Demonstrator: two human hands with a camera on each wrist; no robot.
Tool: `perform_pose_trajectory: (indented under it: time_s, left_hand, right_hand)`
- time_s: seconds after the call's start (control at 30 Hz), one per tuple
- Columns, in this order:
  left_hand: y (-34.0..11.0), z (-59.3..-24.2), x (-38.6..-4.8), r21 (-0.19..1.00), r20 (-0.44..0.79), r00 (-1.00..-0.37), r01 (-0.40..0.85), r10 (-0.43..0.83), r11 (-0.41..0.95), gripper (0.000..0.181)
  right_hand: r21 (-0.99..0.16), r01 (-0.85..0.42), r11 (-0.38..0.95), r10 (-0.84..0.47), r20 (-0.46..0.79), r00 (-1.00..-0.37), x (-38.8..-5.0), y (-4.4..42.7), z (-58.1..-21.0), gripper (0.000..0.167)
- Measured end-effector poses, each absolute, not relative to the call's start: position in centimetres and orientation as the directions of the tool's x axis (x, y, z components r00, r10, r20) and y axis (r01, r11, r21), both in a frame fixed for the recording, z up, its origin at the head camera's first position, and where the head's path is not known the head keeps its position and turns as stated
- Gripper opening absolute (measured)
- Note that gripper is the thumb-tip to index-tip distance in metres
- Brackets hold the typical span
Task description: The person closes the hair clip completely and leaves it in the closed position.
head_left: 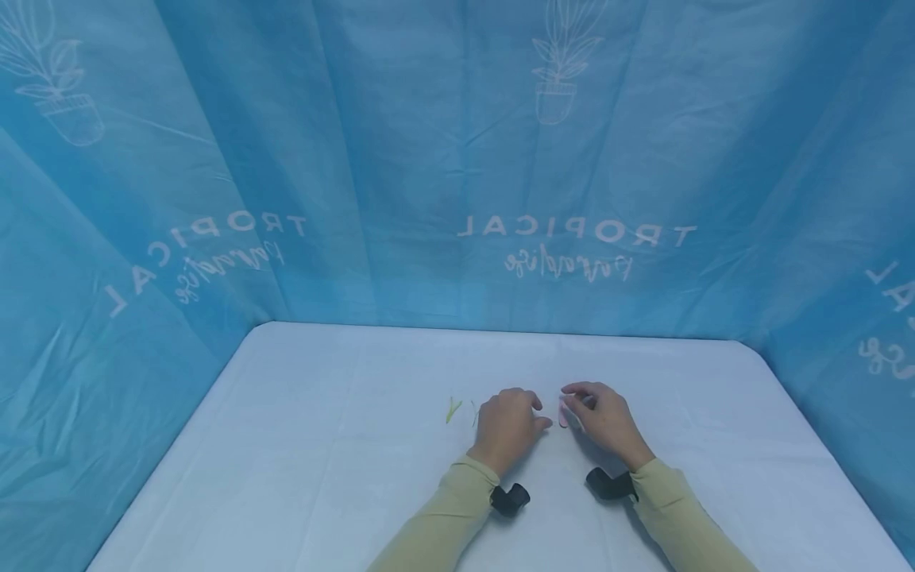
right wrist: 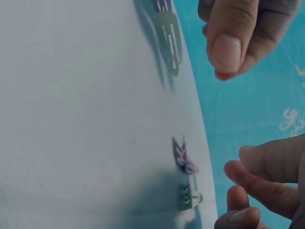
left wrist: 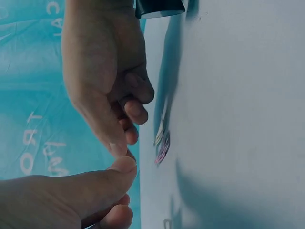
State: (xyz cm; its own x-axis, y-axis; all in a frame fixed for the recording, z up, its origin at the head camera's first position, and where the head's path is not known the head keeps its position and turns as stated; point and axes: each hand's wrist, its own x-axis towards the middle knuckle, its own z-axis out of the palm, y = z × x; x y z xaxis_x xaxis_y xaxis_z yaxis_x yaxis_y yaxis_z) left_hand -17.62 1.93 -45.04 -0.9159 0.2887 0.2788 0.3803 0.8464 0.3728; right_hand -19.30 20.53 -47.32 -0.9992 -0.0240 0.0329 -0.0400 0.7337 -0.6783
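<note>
The person's left hand [head_left: 507, 425] is a little right of the middle in the lower part of the head view. Its fingers bend loosely, with a gap between thumb and pointing finger, and nothing can be seen in its grip. The right hand [head_left: 603, 419] is just to the right of it. Its thumb and pointing finger come close together at the tips, and nothing shows between them.

A pink clip [head_left: 563, 419] lies on the white table [head_left: 343, 445], under the right hand's fingertips. In the right wrist view, a small pale clip with teeth [right wrist: 191, 197] sits near the bottom, just below the pink one. At the top of that view there is a long beige clip [right wrist: 169, 38] with slots in it, and part of a purple clip [right wrist: 163, 4] touches the top edge.

In the head view, a thin yellow thing [head_left: 453, 410] lies left of the left hand, too small to make out. The sleeves [head_left: 443, 512] are pale green. A blue curtain [head_left: 400, 159] fills the top.
</note>
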Motion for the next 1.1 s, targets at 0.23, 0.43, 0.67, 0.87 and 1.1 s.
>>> perform_pose_trajectory:
  time_s: [0.23,0.43,0.67,0.87,1.1]
  left_hand:
    - [-0.2,-45.1,-18.0,0.399,0.294,-0.921,0.363,0.257,0.842,0.019]
    - [-1.6,-44.7,-18.0,0.449,0.275,-0.938,0.320,0.212,0.834,0.015]
    - [-2.3,-44.5,-17.7,0.443,0.269,-0.940,0.313,0.209,0.840,0.017]
    - [-2.7,-44.7,-17.4,0.442,0.252,-0.946,0.301,0.205,0.845,0.017]
    - [-2.8,-45.2,-17.1,0.444,0.255,-0.939,0.325,0.230,0.835,0.017]
  right_hand:
    - [-0.704,-0.064,0.708,-0.040,0.050,-0.998,-19.2,20.3,-47.0,0.027]
    - [-0.721,-0.079,0.688,-0.056,0.056,-0.997,-18.9,20.1,-46.3,0.027]
    - [-0.731,-0.103,0.674,-0.078,0.068,-0.995,-18.6,19.4,-45.8,0.025]
    - [-0.723,-0.136,0.677,-0.117,0.077,-0.990,-18.6,18.6,-45.8,0.025]
    - [-0.680,-0.197,0.706,-0.164,0.113,-0.980,-18.7,17.4,-46.0,0.022]
